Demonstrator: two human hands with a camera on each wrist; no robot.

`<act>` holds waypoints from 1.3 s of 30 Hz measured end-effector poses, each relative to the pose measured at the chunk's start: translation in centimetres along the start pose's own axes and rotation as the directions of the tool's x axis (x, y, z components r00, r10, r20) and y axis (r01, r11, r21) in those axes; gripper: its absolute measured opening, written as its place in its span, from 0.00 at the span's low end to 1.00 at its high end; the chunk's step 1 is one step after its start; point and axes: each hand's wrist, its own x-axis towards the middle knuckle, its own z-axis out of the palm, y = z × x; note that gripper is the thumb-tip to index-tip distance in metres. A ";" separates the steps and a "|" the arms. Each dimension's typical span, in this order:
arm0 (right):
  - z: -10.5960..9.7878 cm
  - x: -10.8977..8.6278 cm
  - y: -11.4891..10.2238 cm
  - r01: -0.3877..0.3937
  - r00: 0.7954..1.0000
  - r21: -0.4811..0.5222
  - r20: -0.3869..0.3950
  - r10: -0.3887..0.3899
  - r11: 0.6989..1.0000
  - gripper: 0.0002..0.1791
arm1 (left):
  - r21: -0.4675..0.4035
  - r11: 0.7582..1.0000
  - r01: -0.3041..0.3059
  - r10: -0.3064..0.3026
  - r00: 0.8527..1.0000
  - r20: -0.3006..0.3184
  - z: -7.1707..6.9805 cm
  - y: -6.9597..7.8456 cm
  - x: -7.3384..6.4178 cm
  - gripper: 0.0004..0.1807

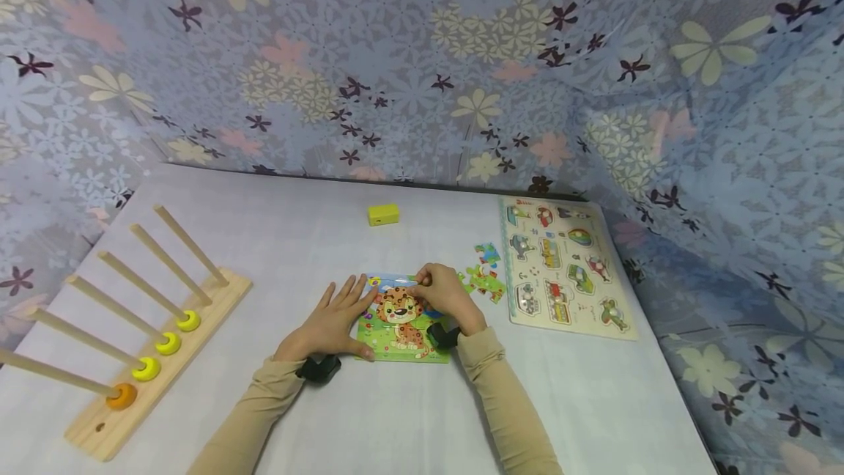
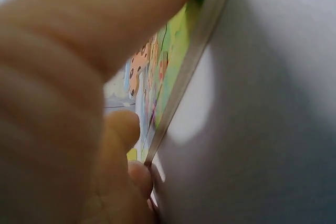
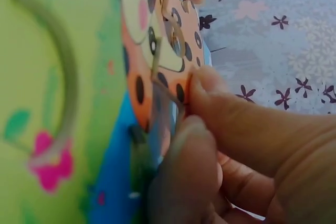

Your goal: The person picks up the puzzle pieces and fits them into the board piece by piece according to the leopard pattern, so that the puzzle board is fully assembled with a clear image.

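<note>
A jigsaw puzzle [image 1: 404, 327] with a cartoon leopard on a green and blue ground lies flat on the table. My left hand [image 1: 330, 325] rests along its left side with fingers spread and thumb at the lower left edge; the left wrist view shows the thumb close over the board's edge [image 2: 184, 77]. At the upper right of the picture, my right hand [image 1: 445, 292] pinches an orange, black-spotted puzzle piece [image 3: 179, 74] between thumb and fingertips. That piece's edge stands raised above the leopard's face in the right wrist view. The right hand hides the puzzle's upper right corner.
Loose puzzle pieces [image 1: 484, 281] lie right of the puzzle. Further right is a peg puzzle board [image 1: 527, 270] with vehicle pictures. A yellow block [image 1: 384, 215] sits behind. On the left stands a wooden rack [image 1: 231, 284] with upright pegs and several rings.
</note>
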 end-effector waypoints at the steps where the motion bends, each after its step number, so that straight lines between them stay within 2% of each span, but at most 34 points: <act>1: 0.0 0.0 0.0 -0.004 1.000 0.011 -0.005 0.004 1.000 0.08 | 0.000 1.000 -0.004 0.004 1.000 0.000 0.0 0.0 0.0 0.63; 6: 0.1 0.0 0.0 0.001 1.000 0.018 -0.026 0.000 1.000 0.09 | -0.006 1.000 -0.026 0.026 1.000 0.001 -0.1 0.1 0.1 0.62; 18: 0.9 -0.3 -0.2 0.096 0.988 -0.118 -0.112 -0.109 0.988 0.10 | 0.001 1.000 -0.013 0.013 1.000 0.008 -0.1 0.1 -0.2 0.63; 23: 0.3 -0.1 0.3 0.129 0.986 -0.063 -0.094 -0.134 0.990 0.09 | -0.003 1.000 -0.012 0.012 1.000 0.004 0.1 0.1 0.0 0.64; 26: -0.9 0.2 1.2 0.127 0.979 0.012 -0.162 -0.124 0.992 0.08 | -0.004 1.000 -0.010 0.010 1.000 0.007 0.4 0.0 0.1 0.64; 28: -2.0 0.6 1.9 0.093 0.959 0.030 -0.271 -0.081 0.995 0.11 | -0.007 1.000 -0.009 0.009 1.000 0.007 0.4 -0.1 0.1 0.65; 31: -4.0 0.6 3.2 0.025 0.908 0.057 -0.419 0.001 0.998 0.18 | -0.010 1.000 -0.002 0.002 1.000 0.000 0.3 -0.2 0.1 0.65; 33: -5.2 0.6 4.4 -0.040 0.871 0.061 -0.486 0.064 0.997 0.25 | 0.000 1.000 0.001 -0.001 1.000 -0.004 0.2 -0.1 0.1 0.66; 34: -5.6 0.5 4.9 -0.069 0.860 0.065 -0.502 0.093 0.995 0.27 | 0.006 1.000 0.005 -0.004 1.000 -0.005 0.1 0.0 0.2 0.66; 36: -6.2 0.5 5.8 -0.117 0.847 0.062 -0.514 0.132 0.991 0.31 | 0.018 1.000 0.010 -0.010 1.000 -0.007 0.0 0.0 0.3 0.67; 39: -6.4 0.8 6.2 -0.169 0.844 0.017 -0.514 0.154 0.985 0.33 | 0.029 0.999 0.015 -0.015 1.000 -0.007 -0.1 0.0 0.4 0.67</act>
